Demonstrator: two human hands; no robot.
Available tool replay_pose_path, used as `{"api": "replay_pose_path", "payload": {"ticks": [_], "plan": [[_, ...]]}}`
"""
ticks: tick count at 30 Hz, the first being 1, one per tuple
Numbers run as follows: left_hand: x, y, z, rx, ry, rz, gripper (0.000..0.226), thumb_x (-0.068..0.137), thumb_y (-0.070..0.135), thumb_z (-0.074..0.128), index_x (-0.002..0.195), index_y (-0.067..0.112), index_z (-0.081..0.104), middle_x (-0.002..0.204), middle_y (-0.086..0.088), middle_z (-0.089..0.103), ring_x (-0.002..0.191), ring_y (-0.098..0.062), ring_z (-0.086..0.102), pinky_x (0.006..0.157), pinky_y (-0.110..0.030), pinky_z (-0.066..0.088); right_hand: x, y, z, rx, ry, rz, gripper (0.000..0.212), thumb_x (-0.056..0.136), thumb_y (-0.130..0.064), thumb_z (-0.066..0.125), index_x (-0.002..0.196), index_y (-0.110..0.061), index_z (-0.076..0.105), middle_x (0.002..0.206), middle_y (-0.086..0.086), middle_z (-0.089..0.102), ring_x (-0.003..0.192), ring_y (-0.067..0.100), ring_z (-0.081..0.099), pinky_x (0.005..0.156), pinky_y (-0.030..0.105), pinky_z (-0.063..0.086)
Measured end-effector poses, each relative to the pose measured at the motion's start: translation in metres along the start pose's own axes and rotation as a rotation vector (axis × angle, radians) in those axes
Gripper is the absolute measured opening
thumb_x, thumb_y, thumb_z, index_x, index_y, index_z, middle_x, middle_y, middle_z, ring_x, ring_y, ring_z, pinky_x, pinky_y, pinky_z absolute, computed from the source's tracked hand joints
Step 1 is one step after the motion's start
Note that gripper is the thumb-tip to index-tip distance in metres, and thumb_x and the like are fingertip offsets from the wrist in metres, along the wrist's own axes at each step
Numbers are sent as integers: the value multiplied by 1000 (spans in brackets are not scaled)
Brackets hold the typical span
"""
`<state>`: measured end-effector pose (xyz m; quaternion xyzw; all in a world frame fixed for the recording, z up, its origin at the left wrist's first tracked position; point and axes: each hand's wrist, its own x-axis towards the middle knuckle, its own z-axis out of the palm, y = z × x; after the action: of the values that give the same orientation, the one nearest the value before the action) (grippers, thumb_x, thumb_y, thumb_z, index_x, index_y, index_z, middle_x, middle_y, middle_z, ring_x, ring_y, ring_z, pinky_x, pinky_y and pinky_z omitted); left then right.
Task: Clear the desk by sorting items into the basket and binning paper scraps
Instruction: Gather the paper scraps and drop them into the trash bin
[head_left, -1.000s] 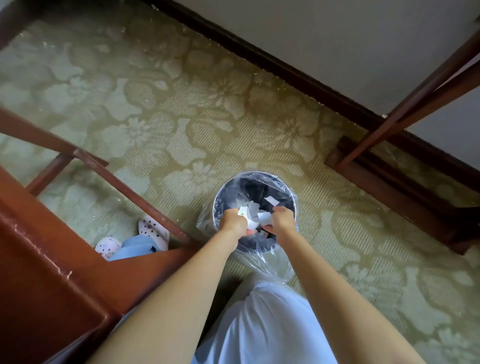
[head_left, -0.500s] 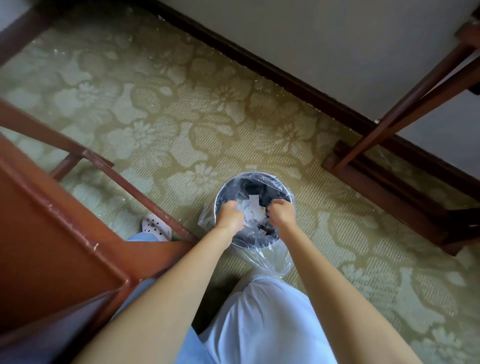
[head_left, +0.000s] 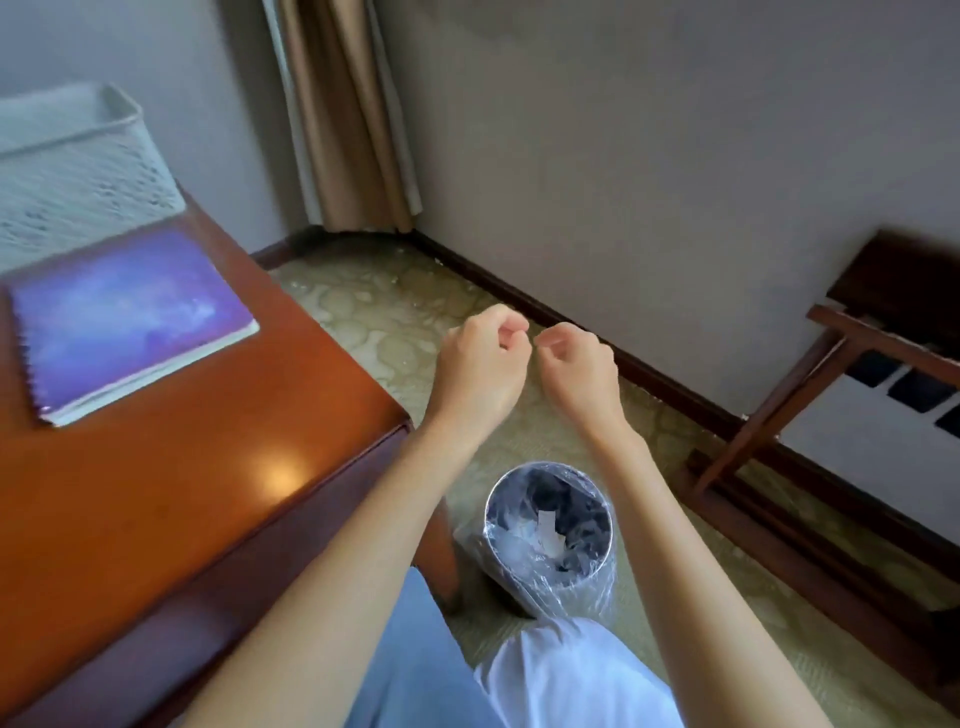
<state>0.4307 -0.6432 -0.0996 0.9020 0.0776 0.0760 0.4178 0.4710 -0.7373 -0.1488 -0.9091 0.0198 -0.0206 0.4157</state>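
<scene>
A round bin (head_left: 492, 540) lined with a clear plastic bag stands on the carpet beside the desk, and white paper scraps (head_left: 546, 526) lie inside it. My left hand (head_left: 480, 364) and my right hand (head_left: 579, 371) hover side by side well above the bin, both with fingers curled in and holding nothing. On the wooden desk (head_left: 218, 467) at the left lies a purple spiral notebook (head_left: 130, 317). Behind it stands a white mesh basket (head_left: 78, 171).
A wooden luggage rack (head_left: 831, 374) stands against the wall at the right. A beige curtain (head_left: 343, 114) hangs in the corner. Patterned green carpet (head_left: 384, 322) lies between desk and wall. My knees in light trousers (head_left: 519, 680) are just below the bin.
Both hands have let the paper scraps fall into the bin and risen clear of it. The view has lifted from the floor, and the desk top, notebook and basket have come into sight.
</scene>
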Motion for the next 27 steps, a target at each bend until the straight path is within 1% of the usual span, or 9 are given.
{"api": "replay_pose_path", "payload": {"ticks": [3,6,10,12,14,16,18,21,27], "plan": [[-30,4,-64,26,172,88,23,92,13,49,106,13,67,105,-4,70,97,-21,63,88,-27,47,-30,-59,-6,37,37,-190,29,91,-15,42,108,-12,65,112,7,67,109,26,58,89,33,45],[-63,-14,-126,102,354,99,21,90,11,51,103,9,68,102,-8,71,98,-26,64,90,-34,48,-63,-116,8,84,16,-340,29,91,-13,42,107,-12,67,111,6,68,108,25,59,90,33,45],[-110,-64,-200,206,509,-31,20,91,12,50,100,8,68,105,-9,71,100,-28,63,92,-35,47,-111,-178,53,148,-93,-480,26,88,-11,45,101,-10,68,105,7,71,103,28,62,88,34,48],[-134,-90,-230,237,548,-136,21,92,13,49,103,10,67,109,-9,69,104,-28,61,93,-34,46,-135,-201,81,133,-170,-559,26,88,-8,47,104,-9,67,109,8,70,104,28,62,86,30,43],[-156,-115,-253,268,547,-254,24,95,16,46,110,13,65,116,-5,65,112,-24,55,93,-28,42,-156,-219,109,123,-262,-629,26,86,-5,49,104,-6,67,111,11,70,105,28,62,86,31,42],[-172,-139,-269,260,539,-337,25,96,17,45,115,15,62,121,-2,62,117,-20,51,92,-24,41,-174,-233,136,73,-352,-697,23,84,-5,49,99,-1,67,107,18,69,102,33,61,83,36,45],[-180,-159,-282,257,524,-402,26,96,19,47,118,17,60,127,-3,58,120,-19,49,96,-29,43,-184,-247,164,-35,-434,-775,21,86,-8,49,98,1,64,104,21,65,100,37,58,82,39,46],[-180,-180,-299,280,484,-499,31,96,20,48,126,19,54,136,-4,49,124,-20,47,100,-32,43,-188,-266,195,-172,-512,-831,22,86,-12,49,102,-3,61,107,18,62,106,35,56,90,39,46],[-155,-213,-328,387,347,-597,37,99,17,40,136,16,46,141,-7,45,127,-24,46,100,-34,43,-175,-293,227,-328,-608,-922,31,91,-18,51,119,-13,63,125,14,60,116,30,53,95,36,45]]}}
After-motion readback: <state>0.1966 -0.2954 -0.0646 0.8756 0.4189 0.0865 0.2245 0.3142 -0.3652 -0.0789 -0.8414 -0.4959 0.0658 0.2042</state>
